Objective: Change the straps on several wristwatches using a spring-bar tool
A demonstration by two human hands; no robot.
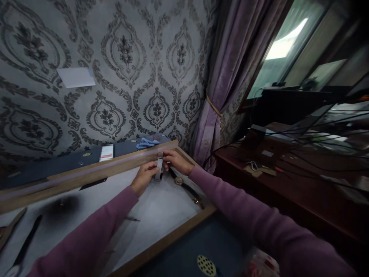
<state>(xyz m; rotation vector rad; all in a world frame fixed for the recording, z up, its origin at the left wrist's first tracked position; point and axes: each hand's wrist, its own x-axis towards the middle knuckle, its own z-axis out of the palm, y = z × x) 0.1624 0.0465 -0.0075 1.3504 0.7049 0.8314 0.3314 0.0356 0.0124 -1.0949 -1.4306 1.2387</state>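
Note:
Over the white-lined, wood-edged tray, a grey watch strap [158, 167] stands roughly upright between my two hands. My left hand [144, 177] pinches it from the left side. From the right, my right hand [176, 162] has its fingers closed at the strap's upper end. Just below my right hand lies a watch [178, 181] with a dark strap and a gold-toned face, flat on the white surface. A small gold-toned piece [198, 201] shows at the end of its strap. A thin pointed tool [132, 219] sits near my left sleeve.
Another dark-strapped watch [27, 242] and a knife-like dark piece [93, 184] lie to the left. On the tray's far ledge are a blue cloth [147, 143] and a white card [106, 152]. A reddish-brown desk [288, 184] with cables stands at right, beside a purple curtain [209, 127].

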